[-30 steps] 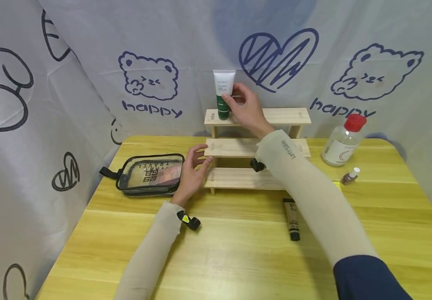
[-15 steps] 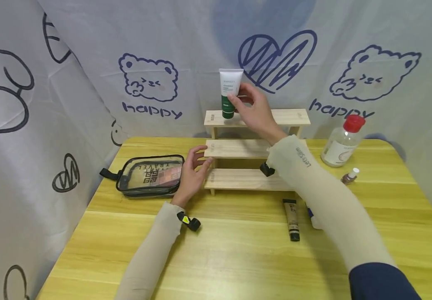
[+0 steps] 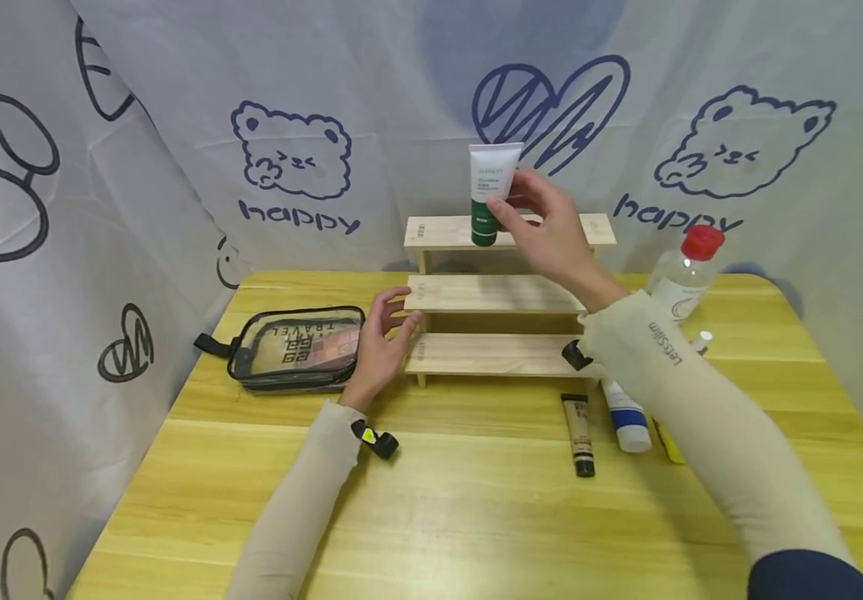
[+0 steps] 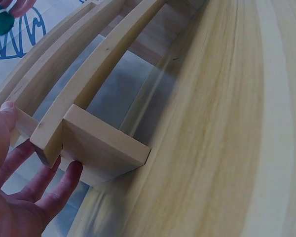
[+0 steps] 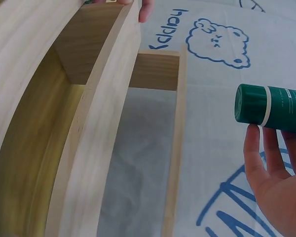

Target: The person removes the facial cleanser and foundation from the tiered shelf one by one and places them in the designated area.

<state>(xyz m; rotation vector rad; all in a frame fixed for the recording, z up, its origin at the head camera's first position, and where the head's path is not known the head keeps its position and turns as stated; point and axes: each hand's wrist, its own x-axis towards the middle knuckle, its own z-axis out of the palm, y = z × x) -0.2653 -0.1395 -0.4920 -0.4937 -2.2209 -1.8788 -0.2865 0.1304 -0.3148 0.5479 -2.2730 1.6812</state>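
My right hand [image 3: 551, 233] pinches a green-and-white squeeze tube [image 3: 493, 179] between thumb and fingers, cap downward. In the right wrist view, the tube's green cap end [image 5: 256, 104] hangs apart from the top tier [image 5: 173, 148]. The stepped wooden rack [image 3: 495, 292] has three tiers. At its left end my left hand [image 3: 381, 350] grips the side by the middle tier, thumb in front and fingers behind. The left wrist view shows fingertips [image 4: 71, 170] against the rack's end panel [image 4: 106, 143].
Left of the rack lies a clear travel pouch [image 3: 296, 350]. At right are a beige tube [image 3: 580, 433], a white-and-blue tube [image 3: 626, 417] and a red-capped bottle [image 3: 690, 271]. My right sleeve partly hides a yellow item [image 3: 671, 442] and a small white-capped bottle [image 3: 703, 340].
My right hand has lifted the green-and-white tube off the left end of the top tier and carried it right. The left hand stays at the rack's side.
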